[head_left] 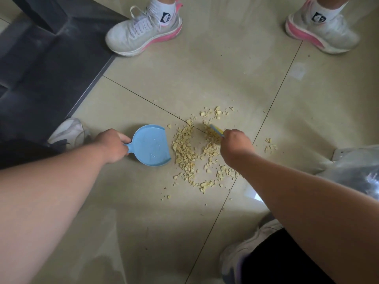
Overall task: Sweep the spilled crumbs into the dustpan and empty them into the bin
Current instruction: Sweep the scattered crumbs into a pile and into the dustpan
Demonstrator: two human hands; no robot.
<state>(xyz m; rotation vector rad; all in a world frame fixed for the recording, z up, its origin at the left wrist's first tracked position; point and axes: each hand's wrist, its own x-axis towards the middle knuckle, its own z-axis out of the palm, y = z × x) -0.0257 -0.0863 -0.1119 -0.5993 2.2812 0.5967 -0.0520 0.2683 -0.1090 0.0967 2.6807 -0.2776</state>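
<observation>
Left hand (111,145) holds dustpan (152,145) beside crumbs (184,148).

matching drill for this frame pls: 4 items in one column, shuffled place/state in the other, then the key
Items
1. dustpan
2. crumbs
3. brush
4. plastic bag

Place or state
A. at the right edge of the view, crinkled and shiny
B. held in the right hand, mostly hidden by it
C. light blue, handle held in the left hand, no crumbs inside
D. pale yellow, scattered on the tiled floor between the two hands

Pairs: 1-C, 2-D, 3-B, 4-A
</observation>
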